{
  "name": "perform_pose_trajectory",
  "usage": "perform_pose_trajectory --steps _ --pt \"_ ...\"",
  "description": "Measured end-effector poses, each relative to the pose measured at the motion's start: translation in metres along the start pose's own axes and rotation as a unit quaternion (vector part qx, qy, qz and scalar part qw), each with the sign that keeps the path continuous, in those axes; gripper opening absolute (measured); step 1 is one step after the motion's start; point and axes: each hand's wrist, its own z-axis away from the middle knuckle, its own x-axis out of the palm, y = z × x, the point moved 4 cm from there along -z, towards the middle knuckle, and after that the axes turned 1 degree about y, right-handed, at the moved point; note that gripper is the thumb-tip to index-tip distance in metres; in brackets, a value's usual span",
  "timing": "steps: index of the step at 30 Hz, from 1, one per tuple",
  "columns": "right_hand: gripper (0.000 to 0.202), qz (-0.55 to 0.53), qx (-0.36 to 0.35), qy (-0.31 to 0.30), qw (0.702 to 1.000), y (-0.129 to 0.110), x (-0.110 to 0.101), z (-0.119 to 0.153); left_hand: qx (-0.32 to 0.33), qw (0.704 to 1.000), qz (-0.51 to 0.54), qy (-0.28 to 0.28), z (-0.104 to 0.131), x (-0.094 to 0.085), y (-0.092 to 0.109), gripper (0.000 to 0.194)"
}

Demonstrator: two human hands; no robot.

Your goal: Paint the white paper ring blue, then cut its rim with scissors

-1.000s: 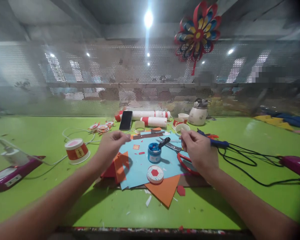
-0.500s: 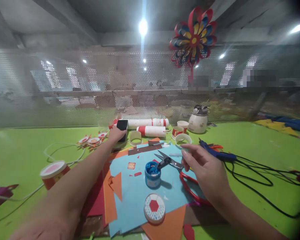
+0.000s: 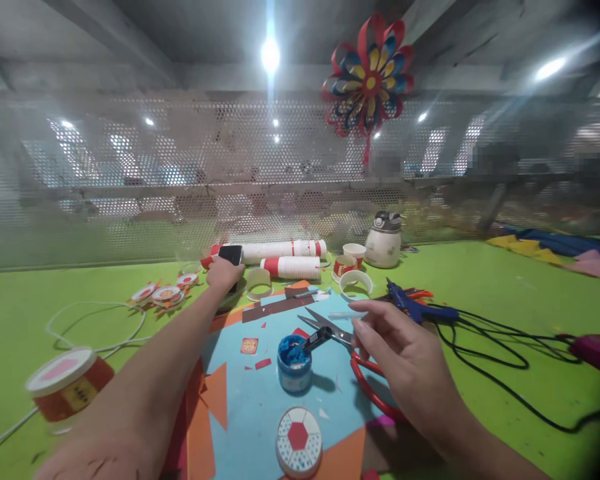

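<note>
My left hand (image 3: 224, 275) is stretched to the back of the table, its fingers closed around a dark smartphone (image 3: 231, 253) by the paper cup stacks. My right hand (image 3: 405, 350) hovers with fingers apart and loosely bent, nothing visible in them, over the red-handled scissors (image 3: 367, 383). The scissors lie partly open on light blue paper (image 3: 240, 407). Left of them stands an open jar of blue paint (image 3: 295, 373) with a dark-handled tool (image 3: 317, 339) leaning in it. Nearer me is a white disc with a red hexagon and blue dots (image 3: 299, 440).
Stacked paper cups (image 3: 293, 268), cut cup rings (image 3: 356, 285) and a white bottle (image 3: 383, 243) stand at the back. A blue glue gun (image 3: 420, 308) with black cords lies right. A red-and-white cup (image 3: 70, 387) and decorated discs (image 3: 165, 297) are left. A mesh partition (image 3: 280, 200) rises behind.
My left hand has moved in front of the phone, covering more of it, and the phone has tilted. The right hand barely moves. The whole view has swung slightly to the right.
</note>
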Motion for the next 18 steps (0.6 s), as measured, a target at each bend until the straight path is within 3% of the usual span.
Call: perform_pose_trajectory --steps 4,10,18 --pt "0.029 0.0 0.004 -0.008 1.0 -0.002 0.0 -0.002 0.011 1.0 -0.004 0.004 -0.005 0.004 -0.002 0.037" --pt "0.027 0.004 -0.003 -0.004 1.0 -0.002 -0.001 -0.003 0.035 0.999 -0.008 -0.036 -0.009 0.004 -0.012 0.037" --pt "0.028 0.015 -0.011 -0.016 1.0 -0.006 -0.001 0.001 0.044 0.997 -0.026 -0.064 0.004 0.002 -0.026 0.037"
